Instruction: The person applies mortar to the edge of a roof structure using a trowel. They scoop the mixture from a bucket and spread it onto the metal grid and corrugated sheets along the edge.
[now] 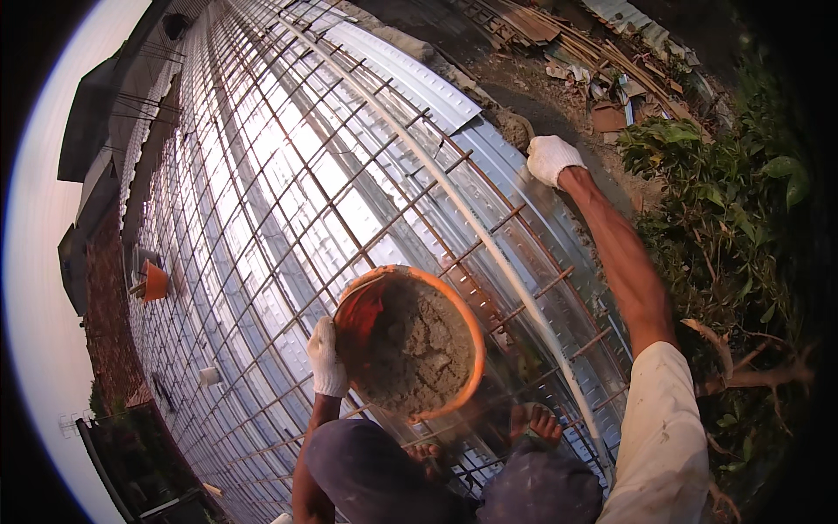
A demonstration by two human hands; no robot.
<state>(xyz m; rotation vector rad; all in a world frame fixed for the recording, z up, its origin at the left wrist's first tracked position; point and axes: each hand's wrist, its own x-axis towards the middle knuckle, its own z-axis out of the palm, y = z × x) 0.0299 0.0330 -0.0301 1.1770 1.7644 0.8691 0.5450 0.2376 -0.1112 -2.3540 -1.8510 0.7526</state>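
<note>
Dark cloth covers the knees (367, 472) at the lower edge, and a pale sleeve (662, 441) covers the upper right arm. Between and just beyond the knees, the toes of a foot (539, 423) are visible. In front of them is the orange bucket (478, 349), with its mouth turned toward the viewer and grey wet mortar (423, 341) inside. The left hand (326, 358), in a white glove, touches the left side of the bucket's rim; its fingers are partly hidden, so I cannot tell how firmly they close. A long pale pipe (467, 214) runs past the right of the bucket, along a grid of steel bars (336, 210) above shiny ribbed metal sheets (384, 201). The right hand (552, 160), also gloved, is well apart from the left one, stretched out near the sheets' right edge. Its fingers are curled, but I cannot tell whether they grip something. Farther to the left is a second orange bucket (156, 282). Green plants (716, 201) grow on the right, and beyond lies a pile of wood scraps (602, 52).
</note>
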